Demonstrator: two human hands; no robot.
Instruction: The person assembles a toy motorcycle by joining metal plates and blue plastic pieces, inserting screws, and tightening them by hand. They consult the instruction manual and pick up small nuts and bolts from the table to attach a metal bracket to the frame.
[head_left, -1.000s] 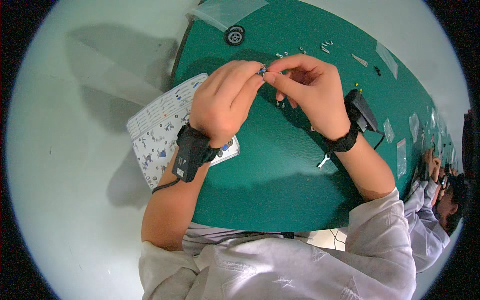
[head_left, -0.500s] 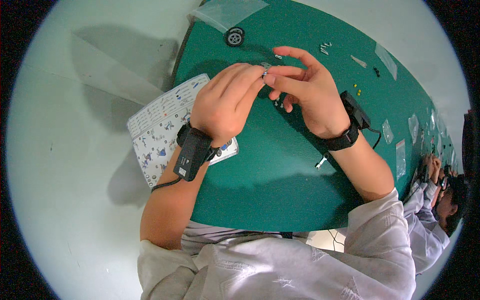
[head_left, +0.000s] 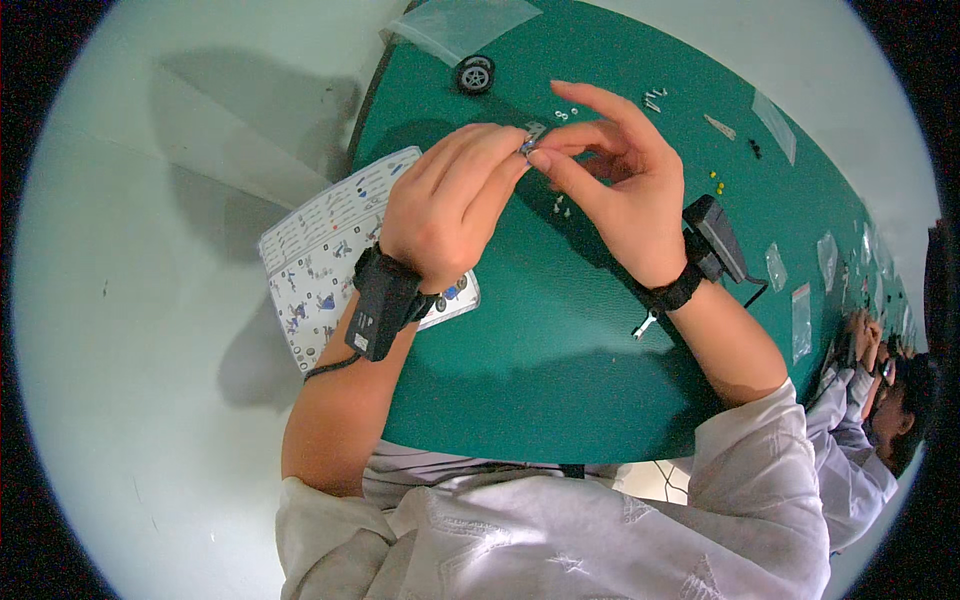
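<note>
Above the green table, my left hand is closed, back upward, around a small silver metal piece with holes; most of it is hidden by the fingers. My right hand meets it there, thumb and a finger pinched on the same piece at its near end, the index finger raised away. Whether a tiny nut or screw sits between those fingertips is too small to tell. Beyond the hands lie small silver rings. Below my right fingers are small pale fasteners. A small metal spanner lies near my right wrist.
A printed picture sheet lies under my left forearm. Black wheels stand near a clear plastic bag. Screws, black bits, yellow bits and small bags lie rightward. Another person works at far right.
My right hand has turned slightly, its index finger lifting higher and its other fingers curling in. The pinch stays at the metal piece; my left hand has barely moved.
</note>
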